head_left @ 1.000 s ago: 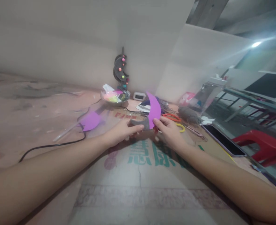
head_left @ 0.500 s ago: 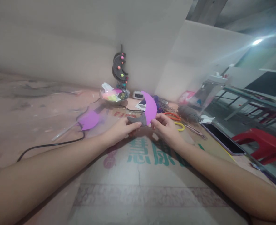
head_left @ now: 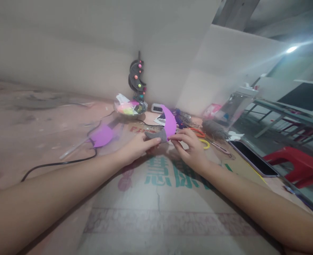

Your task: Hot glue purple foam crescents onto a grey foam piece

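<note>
A purple paper crescent (head_left: 170, 122) stands tilted above the cardboard, its lower end wrapped in grey yarn (head_left: 158, 135). My left hand (head_left: 139, 147) pinches that wrapped end, thumb on the near side. At the crescent's right edge, beside the border of the wrapping, are the bent fingertips of my right hand (head_left: 192, 147). Whatever those fingers pinch is too small to make out; no strand shows clearly. A ball of grey yarn (head_left: 214, 129) lies farther right.
Printed cardboard (head_left: 156, 198) lies under my hands. Behind are a dish (head_left: 131, 108) and a grey hanging decoration with coloured balls (head_left: 136, 76). Scissors (head_left: 204, 143), a phone (head_left: 253, 158) and a clear bottle (head_left: 234, 108) are rightward; a purple cutout (head_left: 103, 135) and black cable (head_left: 58, 163) leftward.
My right hand's fingers have shifted and stretched leftward along the crescent's lower edge, the thumb dropping lower. The crescent has turned slightly. My left hand keeps its hold.
</note>
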